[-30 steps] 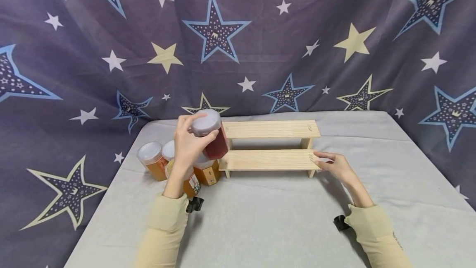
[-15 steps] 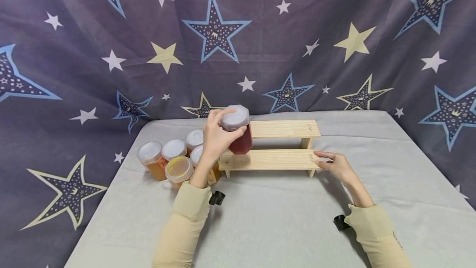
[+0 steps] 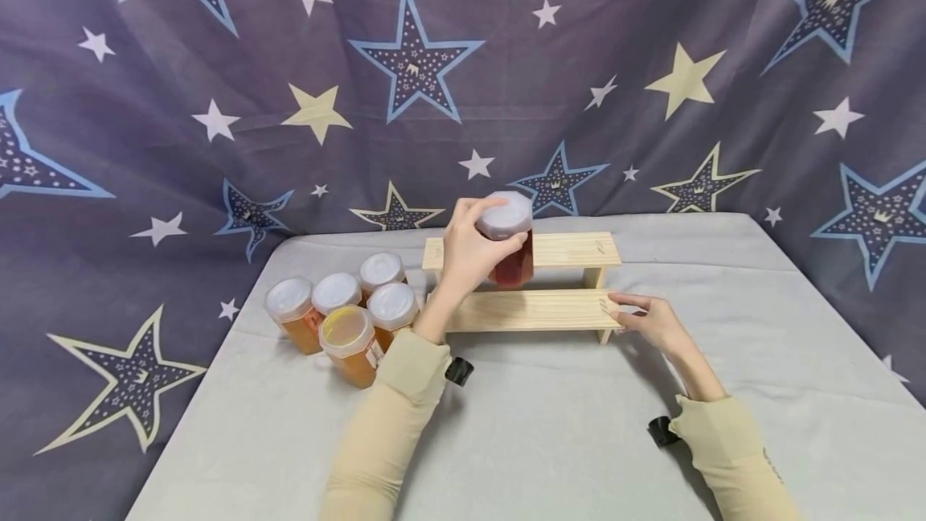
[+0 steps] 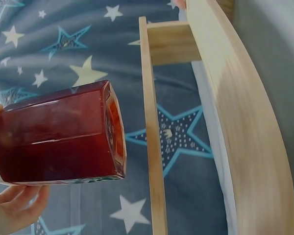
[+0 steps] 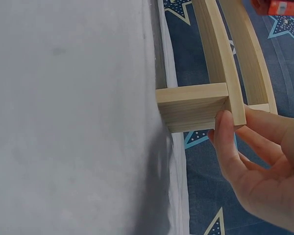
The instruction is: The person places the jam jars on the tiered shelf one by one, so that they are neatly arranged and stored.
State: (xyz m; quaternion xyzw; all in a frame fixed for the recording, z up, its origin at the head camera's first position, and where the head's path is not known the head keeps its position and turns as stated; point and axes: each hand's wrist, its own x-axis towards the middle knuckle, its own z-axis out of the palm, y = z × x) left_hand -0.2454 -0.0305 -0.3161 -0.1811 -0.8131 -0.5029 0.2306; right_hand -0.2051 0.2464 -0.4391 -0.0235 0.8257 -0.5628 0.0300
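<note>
My left hand [image 3: 470,252] grips a jar of dark red contents [image 3: 515,264] near its whitish lid, thumb in front and fingers behind. The jar hangs over the two-tier wooden shelf [image 3: 535,309], in front of the upper board. In the left wrist view the red jar [image 4: 59,134] shows its faceted sides and base, apart from the upper board's edge [image 4: 154,147]. At the shelf's right end, my right hand [image 3: 654,324] pinches the end of the lower board; the right wrist view shows the thumb [image 5: 225,139] at the board's corner, above a short leg [image 5: 193,107].
Several jars with amber contents and whitish lids, among them a front jar with a yellowish lid [image 3: 347,332], stand in a cluster left of the shelf. A grey cloth [image 3: 542,424] covers the table. A star-patterned curtain [image 3: 506,103] hangs behind.
My left hand has carried the red jar to the right, from above the amber jars to over the shelf's middle. My right hand has stayed at the lower board's end.
</note>
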